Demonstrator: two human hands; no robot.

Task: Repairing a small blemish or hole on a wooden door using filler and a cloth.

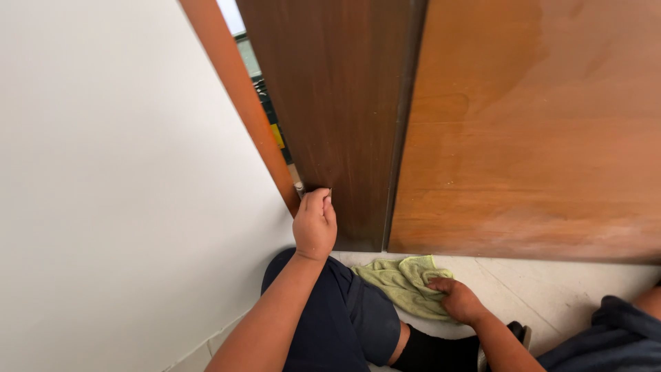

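The person crouches or sits low on a pale tiled floor (551, 289) in a narrow corner. A plain white wall (117, 186) fills the left of the view and meets the floor at a low pale skirting. Ahead stands a wooden door, its narrow dark brown edge face (330, 110) turned toward the camera and its broad orange-brown face (537, 124) stretching off to the right, the surface showing lighter scuffed patches near the bottom. An orange-brown wooden door frame (241, 103) slants between the wall and the door, with a thin gap between them through which a sliver of a bright space beyond shows.

The left hand (315, 224) is raised with its fingers curled shut, knuckles against the dark door edge low down near the hinge side; whether it pinches anything small there cannot be told. The right hand (458, 300) rests low, fingers bent and pressing down on a crumpled light green cloth (403, 282) that lies on the floor tiles just below the door's bottom corner. The person's knee in dark blue trousers (344, 317) sits between the two arms.
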